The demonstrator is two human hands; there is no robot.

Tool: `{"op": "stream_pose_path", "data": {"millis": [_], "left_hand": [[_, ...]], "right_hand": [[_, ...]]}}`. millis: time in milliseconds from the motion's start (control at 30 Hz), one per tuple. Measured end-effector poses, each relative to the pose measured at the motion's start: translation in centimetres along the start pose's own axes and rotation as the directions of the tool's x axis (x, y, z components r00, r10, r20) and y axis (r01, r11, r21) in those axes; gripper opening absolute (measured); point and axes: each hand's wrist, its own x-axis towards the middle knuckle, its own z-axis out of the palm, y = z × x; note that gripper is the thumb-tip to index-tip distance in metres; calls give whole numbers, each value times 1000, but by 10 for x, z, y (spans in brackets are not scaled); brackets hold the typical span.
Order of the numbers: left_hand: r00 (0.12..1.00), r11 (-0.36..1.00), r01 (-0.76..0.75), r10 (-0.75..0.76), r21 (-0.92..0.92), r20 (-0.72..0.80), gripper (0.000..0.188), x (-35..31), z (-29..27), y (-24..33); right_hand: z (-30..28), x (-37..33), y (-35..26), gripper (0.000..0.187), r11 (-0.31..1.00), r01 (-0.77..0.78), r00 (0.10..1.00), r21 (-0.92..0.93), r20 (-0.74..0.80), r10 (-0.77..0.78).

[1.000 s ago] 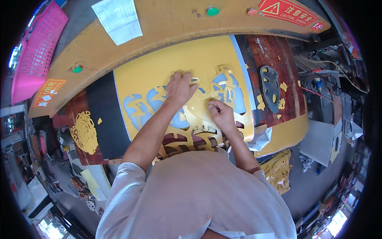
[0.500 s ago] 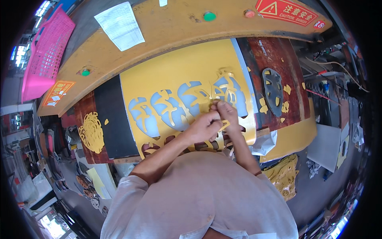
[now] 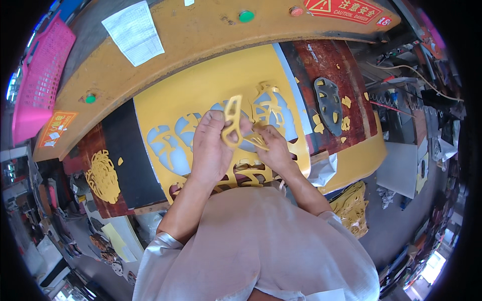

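My left hand [image 3: 211, 145] is raised above the yellow sheet [image 3: 201, 80], its fingers closed on a thin yellow cut-out piece [image 3: 232, 120] with large openings in it. Close beside it, my right hand [image 3: 275, 153] pinches another narrow yellow strip piece [image 3: 258, 141]; part of it is hidden by the fingers. Under both hands the sheet has a row of sole-shaped cut areas with pale grey showing through. Nearer my body, more cut-through holes show the dark red board below.
A grey cutting die [image 3: 328, 106] lies on the red board at right, with yellow scraps around it. At left is a pile of yellow cut pieces [image 3: 103, 176]. The machine beam [image 3: 201, 47] with green buttons spans the far side; a pink basket [image 3: 42, 83] hangs far left.
My hands have moved apart from their joined position over the sheet. The left hand has turned up and lifted a yellow cut-out piece into view. The whole view has shifted slightly.
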Motion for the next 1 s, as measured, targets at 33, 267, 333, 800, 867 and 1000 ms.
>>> {"op": "stream_pose_path", "data": {"millis": [33, 267, 333, 800, 867, 1000], "left_hand": [[989, 977, -49, 77, 209, -129, 37, -1, -6, -7], [844, 552, 482, -501, 680, -193, 49, -18, -41, -68], [825, 454, 483, -523, 749, -215, 45, -12, -45, -81], [727, 668, 679, -556, 305, -403, 47, -10, -66, -98], [723, 690, 676, -552, 259, -416, 47, -12, -70, -101], [734, 769, 639, -618, -24, -283, 49, -15, -72, -104]], "right_hand": [[0, 5, 9, 36, 985, 173, 981, 19, -96, -171], [-10, 28, 21, 33, 738, -469, 878, 484, 343, 333], [-14, 31, 13, 37, 853, -381, 881, 356, 421, 217], [-53, -12, 73, 27, 826, 214, 963, -522, -31, -269], [-93, 7, 85, 17, 814, 138, 946, -564, -169, -278], [-126, 16, 73, 12, 813, -2, 886, -582, -378, -268]]}}
